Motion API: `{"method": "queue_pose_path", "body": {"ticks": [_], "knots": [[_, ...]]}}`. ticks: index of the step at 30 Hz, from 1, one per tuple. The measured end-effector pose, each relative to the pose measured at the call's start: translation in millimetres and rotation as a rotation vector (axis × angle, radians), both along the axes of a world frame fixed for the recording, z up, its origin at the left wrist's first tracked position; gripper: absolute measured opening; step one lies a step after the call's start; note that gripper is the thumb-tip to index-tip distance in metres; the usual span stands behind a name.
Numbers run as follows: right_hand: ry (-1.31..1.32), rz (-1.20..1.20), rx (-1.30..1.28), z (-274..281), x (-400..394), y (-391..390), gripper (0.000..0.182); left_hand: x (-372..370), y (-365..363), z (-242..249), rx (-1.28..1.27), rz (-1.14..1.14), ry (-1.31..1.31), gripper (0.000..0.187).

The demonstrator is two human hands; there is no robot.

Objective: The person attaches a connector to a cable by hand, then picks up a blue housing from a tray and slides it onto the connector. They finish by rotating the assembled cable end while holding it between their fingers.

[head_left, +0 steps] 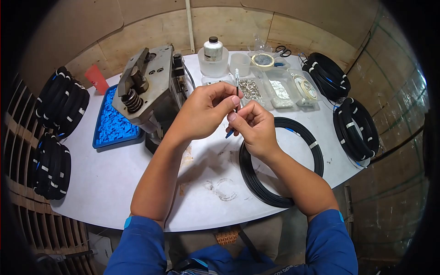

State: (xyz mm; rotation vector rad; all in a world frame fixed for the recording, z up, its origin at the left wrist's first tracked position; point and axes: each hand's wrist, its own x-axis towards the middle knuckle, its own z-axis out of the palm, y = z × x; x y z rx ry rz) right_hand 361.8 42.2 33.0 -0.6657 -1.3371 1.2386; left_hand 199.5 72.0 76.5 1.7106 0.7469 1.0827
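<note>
The left hand (pixel 204 112) has its thumb and forefinger pressed together around a thin black cable (pixel 237 92), and the silver metal end piece (pixel 237 77) of this cable points up above the fingertips. It is held upright so, I think, in order that this end stays free and well seen. Just to the right and a little lower, the right hand (pixel 256 133) also makes a narrow pinch, it seems on the lower part of the same cable, probably to keep it steady. From under its fingers a small blue piece (pixel 229 134) comes out; how it is joined, I cannot tell.

Below the right hand, a black cable coil with white ties (pixel 251 183) lies flat on the white desk (pixel 114 192), perhaps near so that the cable is not pulled. Beyond the hands, small silver metal pieces (pixel 250 89) lie in a clear plastic box, likely for easy reach.

To the left of the left hand stands a heavy grey metal machine (pixel 156 87); further left, a blue tray (pixel 95 140) gathers many small bright-blue pieces (pixel 114 121). Farthest from the right hand, more black coils (pixel 355 128) rest at the right edge, apparently apart to leave working space.
</note>
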Motion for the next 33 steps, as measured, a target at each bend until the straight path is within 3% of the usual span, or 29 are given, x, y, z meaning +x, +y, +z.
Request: {"method": "queue_pose_path", "body": {"ticks": [10, 33], "knots": [[0.034, -0.026, 0.047, 8, 0, -4, 0.016, -1, -2, 8, -0.068, -0.09, -0.084, 0.021], [-0.05, 0.025, 0.053, 8, 5, 1, 0.011, -4, -5, 15, 0.054, -0.064, -0.032, 0.019]]}}
